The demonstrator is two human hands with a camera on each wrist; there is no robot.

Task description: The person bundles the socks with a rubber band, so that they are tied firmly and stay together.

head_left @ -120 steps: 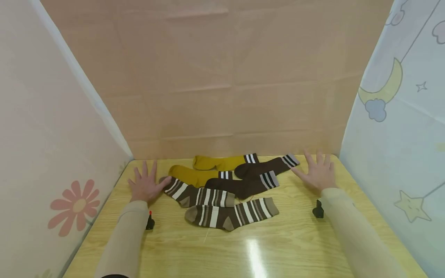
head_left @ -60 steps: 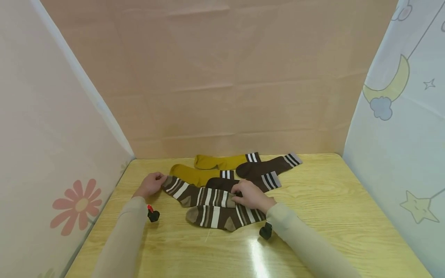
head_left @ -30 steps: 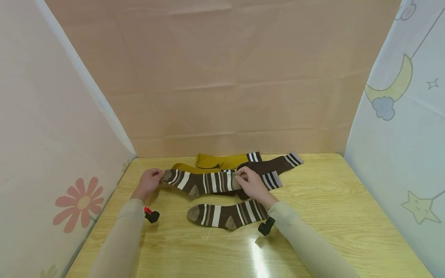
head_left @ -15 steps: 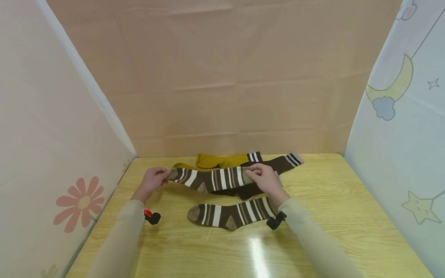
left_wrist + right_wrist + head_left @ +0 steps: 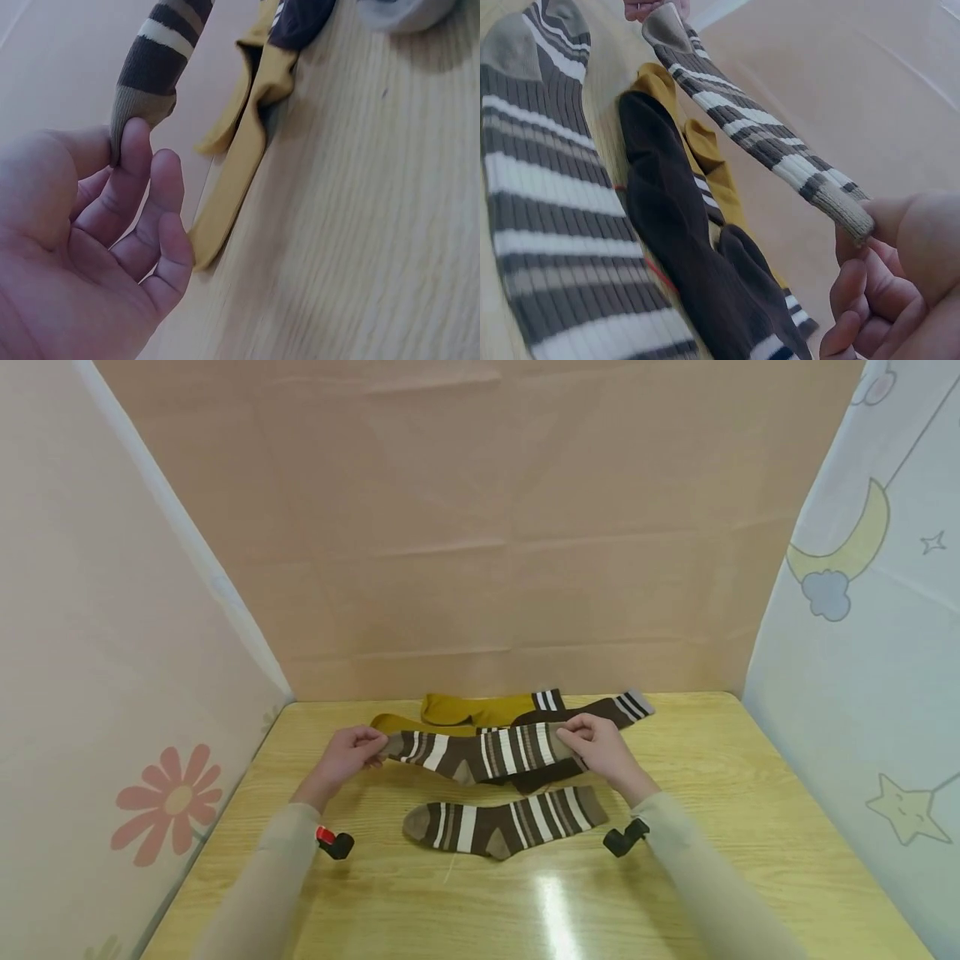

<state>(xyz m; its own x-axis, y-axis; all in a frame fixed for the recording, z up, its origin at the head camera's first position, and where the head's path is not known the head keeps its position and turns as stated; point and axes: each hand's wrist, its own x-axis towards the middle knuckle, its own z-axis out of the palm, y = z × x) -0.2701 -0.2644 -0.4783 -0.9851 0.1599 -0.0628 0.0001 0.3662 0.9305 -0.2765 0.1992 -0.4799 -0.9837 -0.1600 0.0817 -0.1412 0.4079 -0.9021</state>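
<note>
A brown, white and tan striped sock (image 5: 487, 753) is held stretched sideways above the table. My left hand (image 5: 349, 755) pinches its tan toe end between thumb and forefinger, the other fingers loosely bent. At the other end my right hand (image 5: 606, 752) grips the tan ribbed cuff (image 5: 845, 214), which lies between thumb and fingertips in the right wrist view. A matching striped sock (image 5: 483, 828) lies flat nearer the front, toe to the left. Behind the held sock, partly covered by it, are a mustard sock (image 5: 393, 723) and a dark brown sock (image 5: 540, 774).
Farther back lie another mustard sock (image 5: 480, 707) with a white-striped dark cuff and another dark brown sock (image 5: 611, 710) with a grey cuff. The wooden table (image 5: 420, 910) meets a tan back sheet (image 5: 480, 568), with printed cloth panels on both sides.
From lying flat-palmed on the table, both hands moved to the rear striped sock, gripped its ends and raised it. It has since shifted right, away from the matching sock.
</note>
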